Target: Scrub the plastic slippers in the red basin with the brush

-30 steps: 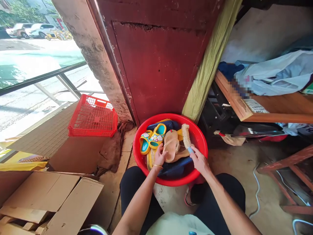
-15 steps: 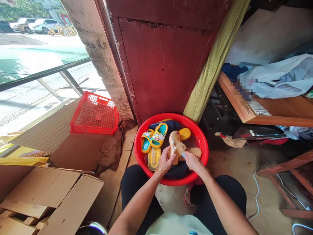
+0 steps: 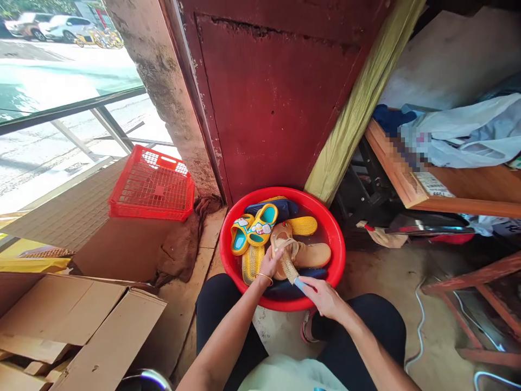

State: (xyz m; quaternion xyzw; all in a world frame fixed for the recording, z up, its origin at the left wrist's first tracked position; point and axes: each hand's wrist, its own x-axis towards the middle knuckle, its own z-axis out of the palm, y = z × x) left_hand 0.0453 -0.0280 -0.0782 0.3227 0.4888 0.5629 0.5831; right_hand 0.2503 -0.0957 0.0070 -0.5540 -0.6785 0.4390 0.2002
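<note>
My left hand (image 3: 270,264) grips a beige sandal (image 3: 280,237) by its near left side, over a red basin (image 3: 340,239). My right hand (image 3: 323,296) is closed on the light-blue handle of a brush (image 3: 290,267), whose pale bristles lie against that sandal. A second beige sandal (image 3: 317,255) rests to the right in the basin. At the left are yellow slippers with teal insoles (image 3: 264,225), above a yellow ridged sole (image 3: 253,262). Another yellow slipper (image 3: 304,225) and dark blue footwear (image 3: 291,207) lie toward the back.
A red door (image 3: 268,119) stands behind the basin. To the left are a red crate (image 3: 152,187), a brown cloth (image 3: 181,250) and an open cardboard box (image 3: 109,331). At the right stand a wooden table (image 3: 468,190) and a wooden stool (image 3: 484,304).
The held sandal has tilted and moved slightly left, showing more of its inside. My right hand has shifted down, and the brush is now visible. The view has shifted slightly.
</note>
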